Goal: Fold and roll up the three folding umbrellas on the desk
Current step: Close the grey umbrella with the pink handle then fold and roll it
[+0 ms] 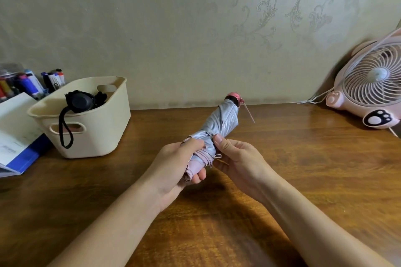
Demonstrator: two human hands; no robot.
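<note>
I hold a folded umbrella (221, 122) with silver-grey cloth and pink lining above the middle of the wooden desk (303, 158). Its pink handle end points up and away from me, with a thin pink strap hanging off it. My left hand (178, 165) grips the lower, bunched end of the cloth. My right hand (236, 158) pinches the cloth at the umbrella's middle with thumb and fingers. A black folded umbrella (81, 101) lies in a cream plastic basket (93, 136) at the left, its black wrist loop hanging over the rim. No third umbrella shows.
A pink and white desk fan (373, 84) with paw shapes stands at the right against the wall, its cord trailing left. Markers (32, 83) and papers on a blue folder (15, 136) sit at the far left, behind and beside the basket.
</note>
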